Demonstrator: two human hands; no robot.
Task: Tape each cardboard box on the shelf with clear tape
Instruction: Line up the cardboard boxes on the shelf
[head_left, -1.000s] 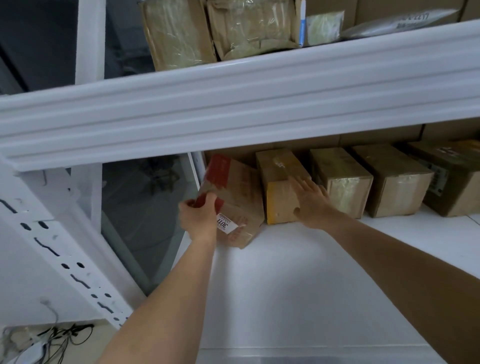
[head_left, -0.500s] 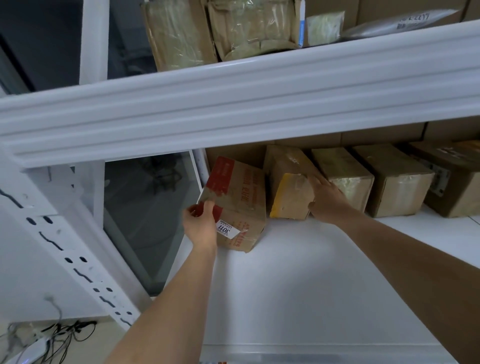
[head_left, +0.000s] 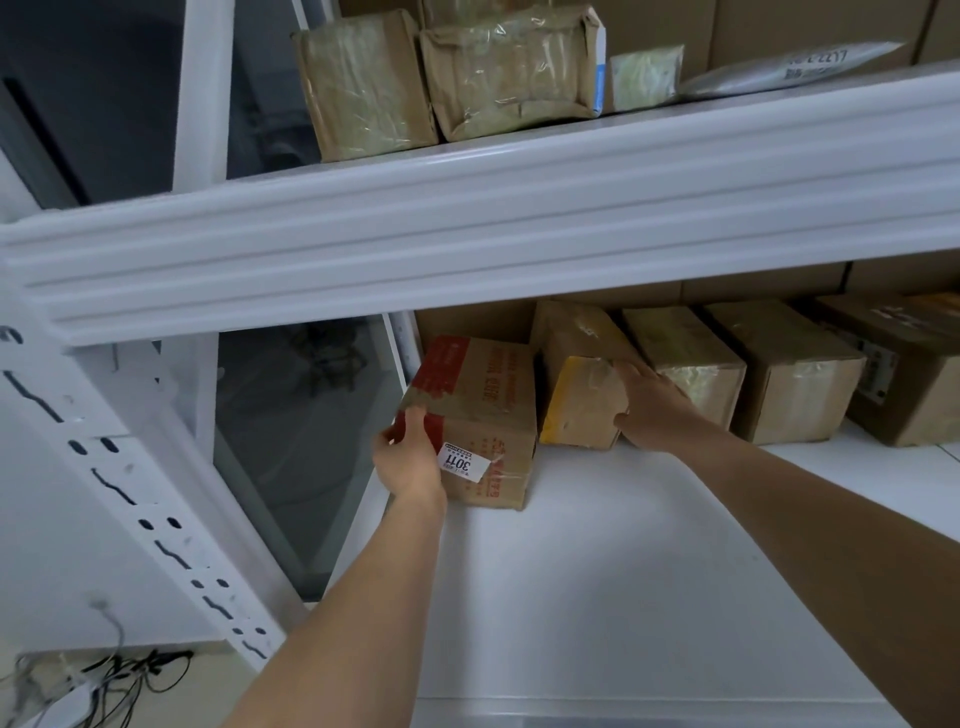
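Your left hand (head_left: 410, 460) reaches onto the white metal shelf (head_left: 623, 597) and curls its grip around the near left corner of a brown cardboard box with red print and a red band (head_left: 480, 410), thumb and fingers pinching the red-taped edge just above a small white label reading 3011 (head_left: 461, 461). Your right hand (head_left: 649, 410) lies against the neighbouring tape-wrapped cardboard box with a yellow edge (head_left: 582, 395), fingers stretched up its right front face and thumb tucked at its lower corner; that box sits tilted, leaning off square between the red-printed box and a row of three more brown cardboard boxes (head_left: 779, 374) lined up to the right along the back of the shelf. On the upper shelf (head_left: 519, 218), two boxes wrapped in crinkled clear tape (head_left: 441, 78) stand beside a small pale packet (head_left: 644, 75) and a grey plastic mailer bag (head_left: 789, 65). Black cables (head_left: 119, 680) lie on the floor at lower left.
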